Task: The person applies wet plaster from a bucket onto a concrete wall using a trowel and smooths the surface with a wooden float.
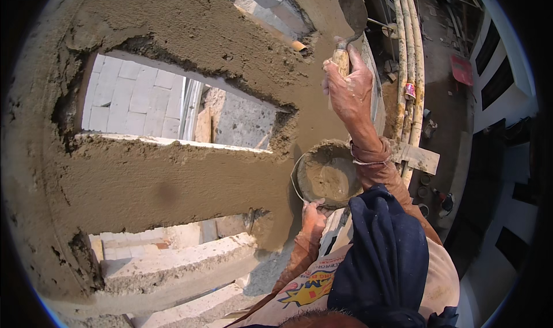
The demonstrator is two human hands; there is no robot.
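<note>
Right hand is closed around the wooden handle of a trowel, which points far; its contact with the plastered wall cannot be told. Left hand, nearer, curls its fingers on the near rim of a bucket containing wet mortar. Bamboo poles stand right.
</note>
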